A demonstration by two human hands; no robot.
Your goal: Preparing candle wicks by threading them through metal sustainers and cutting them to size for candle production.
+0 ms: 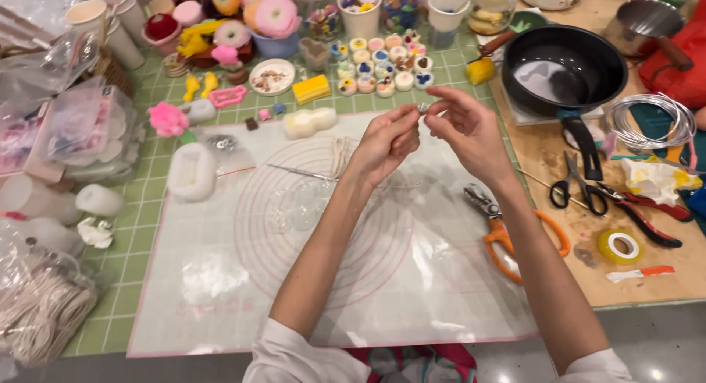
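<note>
both hands (425, 129) pinch a small metal piece (422, 107) above the mat (220, 280), black pan (562, 63) close by.

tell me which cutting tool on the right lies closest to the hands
The orange-handled scissors, lying half on the mat's right edge beside the right forearm. The black-handled scissors and red-handled pliers lie farther right on the board.
</note>
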